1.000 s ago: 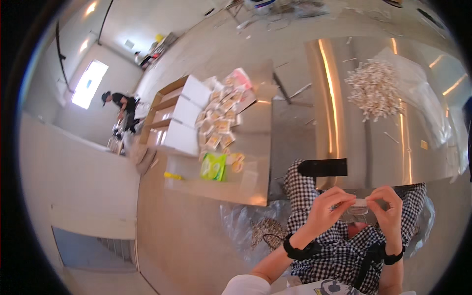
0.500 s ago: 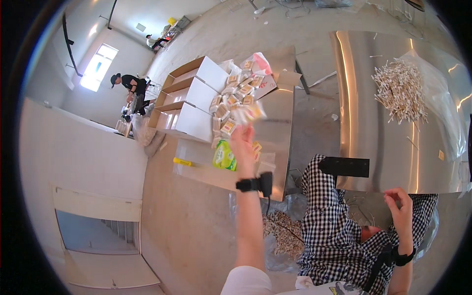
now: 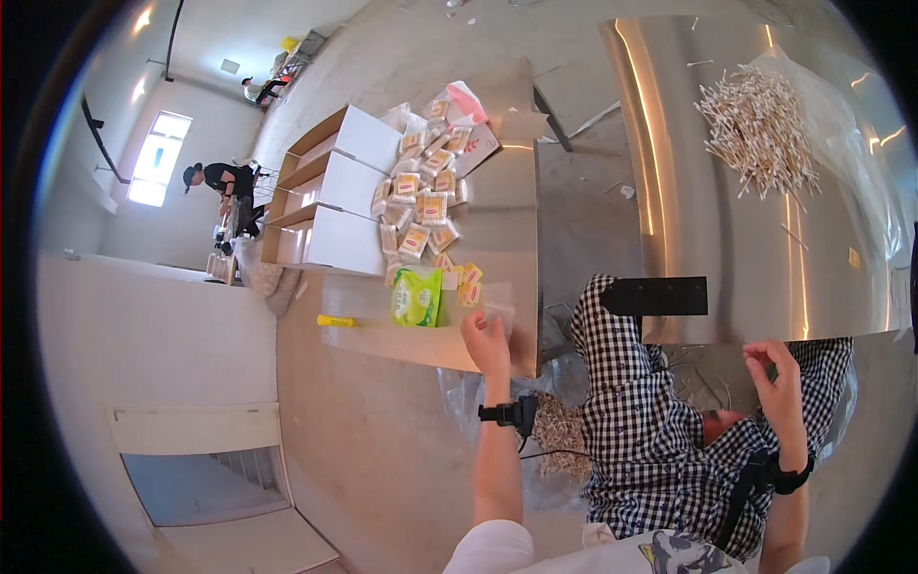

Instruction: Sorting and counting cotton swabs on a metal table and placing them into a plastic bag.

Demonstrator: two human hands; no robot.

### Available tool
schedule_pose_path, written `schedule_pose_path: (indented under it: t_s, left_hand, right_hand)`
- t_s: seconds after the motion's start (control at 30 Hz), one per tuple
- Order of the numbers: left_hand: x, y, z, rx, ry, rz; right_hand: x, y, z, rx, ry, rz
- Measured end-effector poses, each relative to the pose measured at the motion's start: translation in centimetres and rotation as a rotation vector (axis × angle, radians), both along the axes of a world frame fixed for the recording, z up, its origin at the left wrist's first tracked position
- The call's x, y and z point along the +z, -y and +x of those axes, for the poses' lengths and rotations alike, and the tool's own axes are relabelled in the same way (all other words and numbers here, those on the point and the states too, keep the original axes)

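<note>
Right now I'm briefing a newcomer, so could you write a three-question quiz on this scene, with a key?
1. Which of the person's hands is nearer the green bag?

2. True or false: the swab heap lies on the right-hand table, apart from the white boxes.

3. What colour is the slim stick left of the green bag?
A. Red
B. Blue
C. Yellow

Key:
1. The left hand; the right hand is by the right-hand table's near edge.
2. True.
3. C.
</note>
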State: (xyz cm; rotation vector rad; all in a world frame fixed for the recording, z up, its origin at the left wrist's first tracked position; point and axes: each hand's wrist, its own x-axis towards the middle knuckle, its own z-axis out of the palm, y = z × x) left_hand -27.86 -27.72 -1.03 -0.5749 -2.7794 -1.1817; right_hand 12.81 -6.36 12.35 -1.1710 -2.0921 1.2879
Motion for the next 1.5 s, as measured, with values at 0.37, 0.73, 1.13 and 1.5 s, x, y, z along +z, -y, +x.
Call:
schedule_pose_path:
  t_s: [0.37, 0.73, 1.13, 1.5]
  left_hand:
    - [-0.2, 1.3, 0.2, -0.163, -0.077, -0.155]
    - [0.6, 1.9, -0.7, -0.054, 0.111, -0.1]
    - [14.2, -5.8, 20.2, -0.574, 0.443, 0.372]
    - [12.0, -8.8, 24.7, -0.744, 1.359, 0.718]
  right_hand:
    - [0.5, 1.2, -0.3, 0.027, -0.044, 0.061]
    - [1.1, 1.5, 0.5, 0.041, -0.105, 0.121]
    - [2.9, 3.6, -3.6, 0.174, -0.447, -0.027]
    - [1.8, 4.4, -1.1, 0.131, -0.319, 0.601]
